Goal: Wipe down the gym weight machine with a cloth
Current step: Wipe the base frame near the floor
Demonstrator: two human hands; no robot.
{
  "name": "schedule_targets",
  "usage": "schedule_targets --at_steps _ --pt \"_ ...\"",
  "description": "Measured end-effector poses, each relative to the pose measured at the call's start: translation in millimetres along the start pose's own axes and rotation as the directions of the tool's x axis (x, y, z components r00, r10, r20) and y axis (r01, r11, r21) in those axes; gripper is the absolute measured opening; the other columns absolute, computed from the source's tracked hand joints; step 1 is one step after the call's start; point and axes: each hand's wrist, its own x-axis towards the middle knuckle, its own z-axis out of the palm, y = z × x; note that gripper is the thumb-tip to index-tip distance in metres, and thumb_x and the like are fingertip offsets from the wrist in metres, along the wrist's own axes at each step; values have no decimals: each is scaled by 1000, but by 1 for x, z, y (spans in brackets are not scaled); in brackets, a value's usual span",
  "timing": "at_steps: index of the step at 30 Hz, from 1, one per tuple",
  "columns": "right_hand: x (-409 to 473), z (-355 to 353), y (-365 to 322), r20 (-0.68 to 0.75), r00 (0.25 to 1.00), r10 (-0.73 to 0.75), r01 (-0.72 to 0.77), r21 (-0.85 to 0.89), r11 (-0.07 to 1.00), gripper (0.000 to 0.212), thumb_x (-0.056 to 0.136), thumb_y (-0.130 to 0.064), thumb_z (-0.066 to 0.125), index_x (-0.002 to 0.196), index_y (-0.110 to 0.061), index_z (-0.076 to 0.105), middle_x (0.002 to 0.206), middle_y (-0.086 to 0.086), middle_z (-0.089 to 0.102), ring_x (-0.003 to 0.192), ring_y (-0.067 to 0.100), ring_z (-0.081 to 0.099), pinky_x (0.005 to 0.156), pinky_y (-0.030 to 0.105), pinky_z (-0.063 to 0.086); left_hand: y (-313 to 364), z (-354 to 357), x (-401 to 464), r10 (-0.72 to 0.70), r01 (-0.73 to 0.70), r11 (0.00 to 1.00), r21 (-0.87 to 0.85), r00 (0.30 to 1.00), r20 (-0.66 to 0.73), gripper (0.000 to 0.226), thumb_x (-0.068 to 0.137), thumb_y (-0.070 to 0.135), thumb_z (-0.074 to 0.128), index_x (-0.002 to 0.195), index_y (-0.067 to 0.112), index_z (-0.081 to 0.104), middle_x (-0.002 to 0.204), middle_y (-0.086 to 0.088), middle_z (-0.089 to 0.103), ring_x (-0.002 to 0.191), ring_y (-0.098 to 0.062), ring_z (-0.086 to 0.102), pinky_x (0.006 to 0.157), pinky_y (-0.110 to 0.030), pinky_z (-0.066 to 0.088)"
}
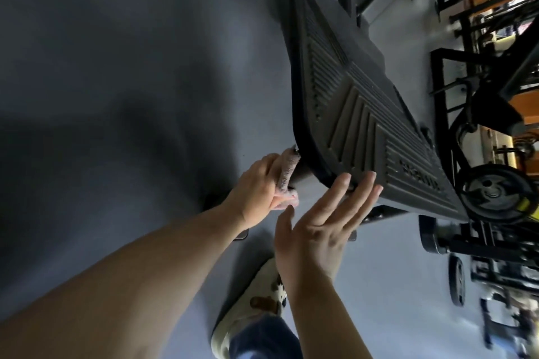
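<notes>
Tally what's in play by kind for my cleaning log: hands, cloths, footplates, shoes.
Bare hands: 2, left hand and right hand
Pinkish speckled cloth: 1
Black ribbed rubber footplate: 1
Cream shoe with brown patches: 1
Total: 5

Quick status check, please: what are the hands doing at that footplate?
Left hand grips cloth at ribbed footplate edge. Right hand open, fingertips by plate's lower edge. Nothing blocking.

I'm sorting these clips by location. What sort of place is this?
Most likely a gym. A big ribbed footplate fills the middle, a round weight plate sits beside it, and black machine frames stand behind on a grey floor.
</notes>
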Motion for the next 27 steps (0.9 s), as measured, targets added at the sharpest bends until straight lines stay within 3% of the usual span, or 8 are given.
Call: schedule_targets --at_steps 4,10,13,17,20,22,24,27 --pt "1 9 6 8 1000 12 -13 45 999 127 67 -4 74 147 -21 -23 146 28 8 136 54 3 94 68 39 -13 -6 -6 -71 77 996 -37 986 148 68 80 29 67 134 -4 43 111 -20 53 90 -37 58 79 -42 51" --pt "2 12 4 -11 1000 0 1 73 997 122 70 -4 70 147 -20 -24 146 29 5 136 55 0 96 67 37 -28 -11 -8 -33 44 998 -47 977 210 70 91 34 59 145 2 28 116 -13 49 96 -26 55 87 -36 46" --pt "-10 9 -3 2 1000 24 -24 70 997 112 76 -4 64 149 -16 -20 146 35 2 139 52 -2 112 60 20 -34 -15 -12 -60 70 997 -28 964 259 65 92 28 59 144 3 29 120 -11 48 99 -25 55 91 -35 44" --pt "-53 19 -7 255 967 -12 29 -63 998 121 65 -12 76 151 -15 -9 154 25 -18 144 38 -12 114 52 18 -32 -26 -16 -70 99 991 -86 954 291 53 94 27 56 139 6 37 117 -9 49 94 -24 57 84 -33 45" --pt "-57 27 4 374 918 -129 176 -95 980 119 60 -13 77 152 -9 2 156 14 -22 145 27 -19 120 43 8 -40 -30 -27 -135 170 983 -67 923 361 48 95 30 54 136 11 37 115 -6 49 93 -19 55 81 -25 41" --pt "-40 31 16 435 862 -260 342 -121 932 109 57 -14 78 147 -5 19 157 13 -16 145 27 -17 119 42 3 -59 -28 -38 -222 262 965 -20 853 472 53 97 37 46 144 22 26 118 -1 48 101 -18 55 88 -28 41" --pt "-21 33 29 481 813 -328 449 -161 879 105 52 -16 83 143 -5 31 159 16 2 146 31 -5 118 42 1 -79 -23 -52 -320 353 935 41 783 533 56 98 40 39 148 28 16 114 -5 51 103 -27 57 90 -36 43" --pt "-3 33 44 537 755 -377 544 -191 817 106 44 -17 89 140 -9 45 152 15 28 137 30 23 110 42 14 -75 -13 -72 -316 444 872 -208 833 454 49 96 37 42 140 20 27 100 -16 56 93 -39 57 78 -39 42"
